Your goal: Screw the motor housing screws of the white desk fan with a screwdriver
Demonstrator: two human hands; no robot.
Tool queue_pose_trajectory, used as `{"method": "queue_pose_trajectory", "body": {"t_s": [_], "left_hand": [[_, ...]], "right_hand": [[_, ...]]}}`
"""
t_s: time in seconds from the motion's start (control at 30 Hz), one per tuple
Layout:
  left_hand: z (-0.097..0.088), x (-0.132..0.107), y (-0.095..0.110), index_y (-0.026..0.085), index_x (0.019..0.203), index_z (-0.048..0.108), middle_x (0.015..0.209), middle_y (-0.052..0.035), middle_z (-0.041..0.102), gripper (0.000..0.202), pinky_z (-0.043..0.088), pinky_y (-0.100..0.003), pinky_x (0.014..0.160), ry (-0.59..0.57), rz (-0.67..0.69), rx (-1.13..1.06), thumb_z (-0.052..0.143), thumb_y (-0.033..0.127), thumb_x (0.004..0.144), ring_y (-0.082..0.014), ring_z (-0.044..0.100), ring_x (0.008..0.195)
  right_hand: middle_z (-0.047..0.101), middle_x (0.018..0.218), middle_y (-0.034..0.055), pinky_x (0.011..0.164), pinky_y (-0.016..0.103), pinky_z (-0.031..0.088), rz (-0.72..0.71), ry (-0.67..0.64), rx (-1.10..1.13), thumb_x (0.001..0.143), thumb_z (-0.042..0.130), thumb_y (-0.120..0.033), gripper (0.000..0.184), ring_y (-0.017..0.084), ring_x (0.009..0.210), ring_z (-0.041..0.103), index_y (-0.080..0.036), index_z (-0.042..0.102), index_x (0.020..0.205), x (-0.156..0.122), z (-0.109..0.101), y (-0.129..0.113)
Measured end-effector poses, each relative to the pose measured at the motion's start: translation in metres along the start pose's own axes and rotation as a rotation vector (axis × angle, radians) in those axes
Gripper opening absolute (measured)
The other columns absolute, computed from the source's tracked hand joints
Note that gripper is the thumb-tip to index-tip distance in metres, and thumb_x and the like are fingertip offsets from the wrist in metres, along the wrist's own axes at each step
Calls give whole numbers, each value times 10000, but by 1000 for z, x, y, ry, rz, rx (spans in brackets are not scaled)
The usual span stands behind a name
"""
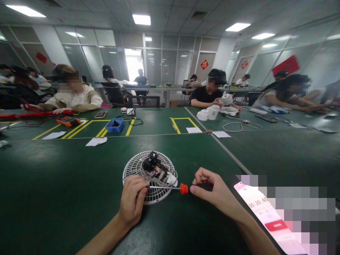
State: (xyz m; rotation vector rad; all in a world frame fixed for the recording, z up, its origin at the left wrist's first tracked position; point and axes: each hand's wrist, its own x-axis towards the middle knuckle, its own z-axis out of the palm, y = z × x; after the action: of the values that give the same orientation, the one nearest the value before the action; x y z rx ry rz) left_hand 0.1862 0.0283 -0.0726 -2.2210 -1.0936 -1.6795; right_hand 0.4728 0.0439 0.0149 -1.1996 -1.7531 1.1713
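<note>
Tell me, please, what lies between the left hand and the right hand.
The head view shows the screwdriver's metal shaft and orange collar between the left hand and right hand, with part of the round white grille beneath the shaft.

Table [79, 198]: was green
White grille [159, 194]: lay toward the near edge
Blue tray [114, 129]: stood nearer the far edge

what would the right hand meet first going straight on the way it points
Probably the left hand, at the tip of the screwdriver in the right hand, though depth is unclear.
</note>
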Motion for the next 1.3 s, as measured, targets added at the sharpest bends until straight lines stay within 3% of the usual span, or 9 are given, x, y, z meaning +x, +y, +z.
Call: {"method": "queue_pose_trajectory", "body": {"t_s": [0.33, 1.3], "left_hand": [[2, 0, -2, 176, 1143, 614, 1085, -68, 662, 200, 475, -373, 1012, 15, -64, 12, 548, 128, 960, -208, 587, 1125], [-1, -7, -3, 204, 1054, 614, 986, -45, 653, 177, 478, -364, 942, -26, -94, -55, 507, 103, 957, -204, 590, 1035]], "right_hand": [[569, 778, -29, 669, 292, 384, -6, 2, 5, 815, 757, -361, 294, 156, 716, 502, -230, 496, 778, 0, 0, 3], [526, 769, -32, 696, 294, 393, -29, -3, -48, 851, 719, -381, 252, 159, 748, 502, -217, 537, 790, -1, 4, 3]]}}
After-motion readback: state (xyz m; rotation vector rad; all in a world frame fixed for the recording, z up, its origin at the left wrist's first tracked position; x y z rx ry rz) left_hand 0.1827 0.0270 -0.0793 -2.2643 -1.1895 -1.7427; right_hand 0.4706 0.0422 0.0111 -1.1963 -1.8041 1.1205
